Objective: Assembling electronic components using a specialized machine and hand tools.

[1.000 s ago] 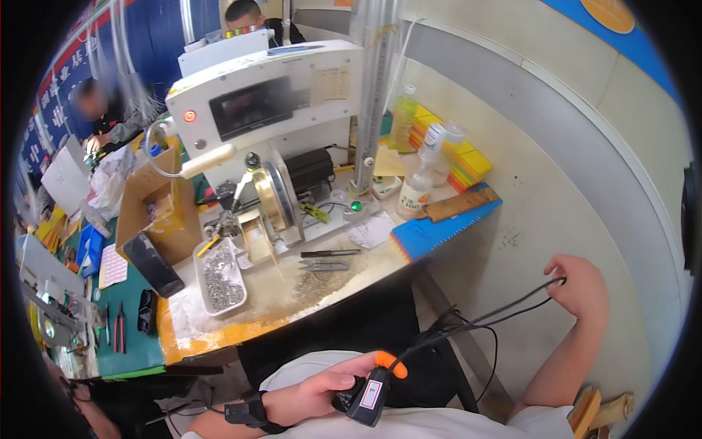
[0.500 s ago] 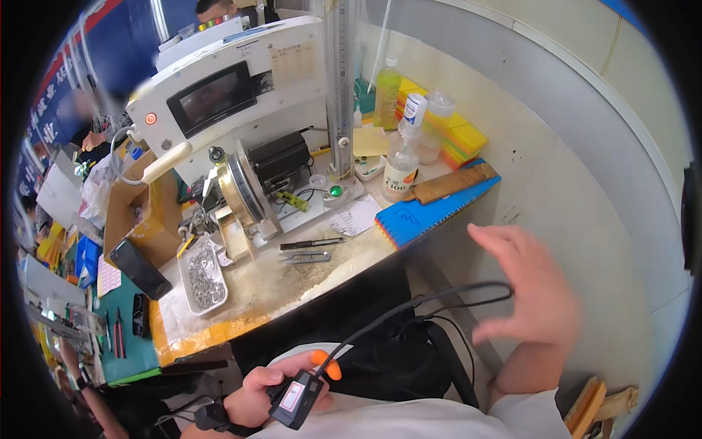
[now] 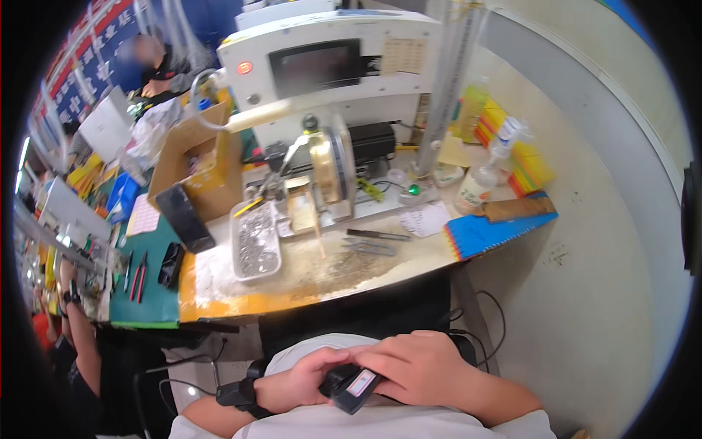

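Observation:
Low in front of my white shirt, both hands meet over a small black box-shaped device with a white label. My left hand is closed around the device, a black strap band on its wrist. From the right, my right hand lies across the device's top with its fingers bent and pressed together. Its fingertips are partly hidden, so what they hold I cannot make out. The cable of the device cannot be seen between my hands.
Ahead stands a workbench with a white machine with a screen and wheel. A tray of small metal parts, a phone, thread snips, a cardboard box and a bottle are on it. A co-worker's arm shows at left.
My right hand has come down from the right onto the device and my left hand. The raised cable and the orange fingertip cover have gone out of sight. The view has turned left.

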A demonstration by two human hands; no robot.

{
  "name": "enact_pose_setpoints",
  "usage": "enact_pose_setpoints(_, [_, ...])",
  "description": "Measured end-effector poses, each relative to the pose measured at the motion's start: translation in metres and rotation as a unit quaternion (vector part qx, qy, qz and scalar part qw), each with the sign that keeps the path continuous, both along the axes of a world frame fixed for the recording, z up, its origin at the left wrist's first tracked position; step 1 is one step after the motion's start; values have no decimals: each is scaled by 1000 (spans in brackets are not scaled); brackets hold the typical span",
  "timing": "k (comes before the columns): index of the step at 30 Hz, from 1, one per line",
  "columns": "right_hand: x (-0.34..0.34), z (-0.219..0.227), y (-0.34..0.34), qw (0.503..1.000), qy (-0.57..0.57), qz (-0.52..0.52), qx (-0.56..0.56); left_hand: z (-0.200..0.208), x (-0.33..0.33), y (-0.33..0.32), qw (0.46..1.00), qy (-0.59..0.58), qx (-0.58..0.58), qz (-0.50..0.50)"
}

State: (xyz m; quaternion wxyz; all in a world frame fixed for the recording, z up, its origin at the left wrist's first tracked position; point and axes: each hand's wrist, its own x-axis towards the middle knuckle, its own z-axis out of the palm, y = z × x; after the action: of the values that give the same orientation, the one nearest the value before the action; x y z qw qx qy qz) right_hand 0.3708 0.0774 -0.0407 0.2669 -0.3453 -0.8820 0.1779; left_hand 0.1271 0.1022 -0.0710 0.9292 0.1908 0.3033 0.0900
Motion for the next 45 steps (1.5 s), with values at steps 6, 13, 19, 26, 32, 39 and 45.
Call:
enact_pose_setpoints(6, [-2,10,7,996,-19,-85,-29,-4,4,-3,996,-29,72,47])
enact_pose_setpoints(13, [6,10,13,987,20,-134,-83,-7,-13,-10,796,118,570,167])
enact_pose_setpoints(19, [5,2,17,927,209,-106,-293,31,-10,9,540,117,819,155])
enact_pose_setpoints(26, [8,3,18,771,328,-183,-514,27,11,29,525,64,825,199])
enact_pose_setpoints(32, [11,-7,19,806,343,-195,-440,22,12,23,670,147,716,129])
enact_pose_setpoints(39, [19,30,46,892,191,-193,-361,44,12,38,657,195,727,39])
enact_pose_setpoints(45, [-6,25,44,957,131,-231,116,37,23,45,797,134,572,139])
